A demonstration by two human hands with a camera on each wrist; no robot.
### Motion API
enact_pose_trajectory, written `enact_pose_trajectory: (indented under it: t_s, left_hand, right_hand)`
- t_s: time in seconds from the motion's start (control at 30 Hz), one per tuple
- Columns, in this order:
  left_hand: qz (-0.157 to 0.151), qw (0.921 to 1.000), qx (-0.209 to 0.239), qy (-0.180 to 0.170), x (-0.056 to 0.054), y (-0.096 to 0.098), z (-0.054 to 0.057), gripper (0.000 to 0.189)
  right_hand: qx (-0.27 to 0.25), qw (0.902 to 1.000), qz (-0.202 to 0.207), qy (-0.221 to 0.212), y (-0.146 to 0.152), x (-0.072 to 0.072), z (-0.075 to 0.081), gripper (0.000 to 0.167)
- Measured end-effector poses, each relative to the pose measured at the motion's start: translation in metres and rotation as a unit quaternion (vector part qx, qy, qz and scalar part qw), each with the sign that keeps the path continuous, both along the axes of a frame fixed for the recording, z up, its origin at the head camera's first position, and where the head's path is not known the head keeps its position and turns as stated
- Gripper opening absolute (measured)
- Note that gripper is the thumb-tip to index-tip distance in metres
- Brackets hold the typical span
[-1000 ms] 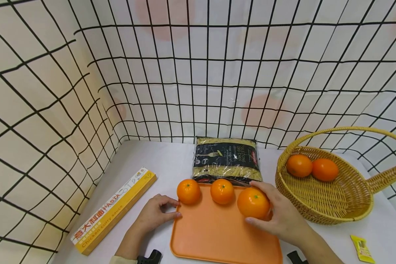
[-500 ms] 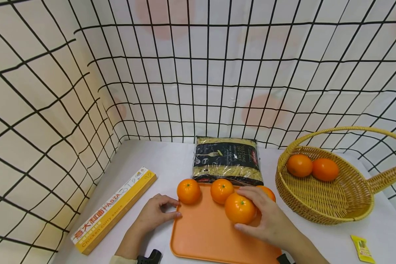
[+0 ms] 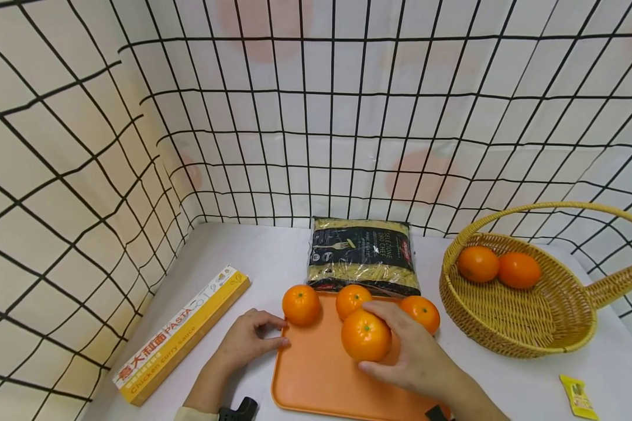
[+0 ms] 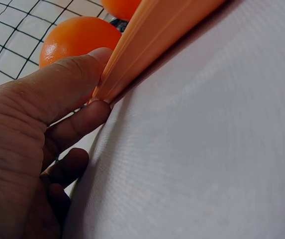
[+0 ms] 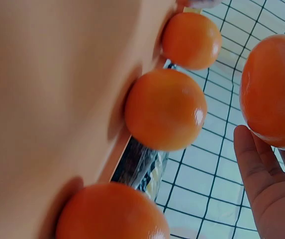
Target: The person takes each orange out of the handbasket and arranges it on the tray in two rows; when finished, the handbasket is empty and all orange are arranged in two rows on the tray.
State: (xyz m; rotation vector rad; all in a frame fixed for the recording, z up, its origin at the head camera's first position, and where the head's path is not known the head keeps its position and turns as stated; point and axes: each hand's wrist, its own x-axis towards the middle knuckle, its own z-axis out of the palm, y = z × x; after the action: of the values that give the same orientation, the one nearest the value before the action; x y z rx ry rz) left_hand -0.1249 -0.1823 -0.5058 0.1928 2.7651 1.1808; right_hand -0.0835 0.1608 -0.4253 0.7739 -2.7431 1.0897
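Observation:
My left hand pinches the left rim of an orange tray, thumb on top and index finger at the edge in the left wrist view. Above the tray, an orange is gripped by my right hand; the right wrist view shows it raised off the tray surface. Along the tray's far side sit three more oranges: a left one, a middle one partly covered by the held fruit, and a right one behind my right hand.
A wicker basket with two oranges stands at right, its handle arching up. Behind the tray lies a pasta bag. A long pasta box is at left, a small yellow packet at front right. Black wire grid encloses the back and sides.
My right hand has carried its orange leftward from the tray's right side to over its middle, uncovering the right orange. My left hand stays at the tray rim.

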Motion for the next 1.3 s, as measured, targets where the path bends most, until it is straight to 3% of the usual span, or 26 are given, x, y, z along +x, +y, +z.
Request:
enact_pose_trajectory:
  t_s: [0.47, 0.97, 1.3]
  left_hand:
    - [-0.001, 1.0, 0.004, 0.004, 0.001, 0.0, 0.001, 0.028]
    - [-0.006, 0.9999, 0.003, 0.009, 0.001, 0.0, 0.001, 0.027]
    - [-0.005, 1.0, 0.004, -0.003, 0.0, 0.0, 0.003, 0.027]
  right_hand:
    - [-0.004, 0.999, 0.038, -0.022, -0.022, 0.005, -0.003, 0.085]
    - [0.028, 0.9845, 0.107, -0.136, -0.053, 0.006, -0.009, 0.075]
    - [0.074, 0.9793, 0.128, -0.139, -0.072, 0.008, -0.013, 0.073]
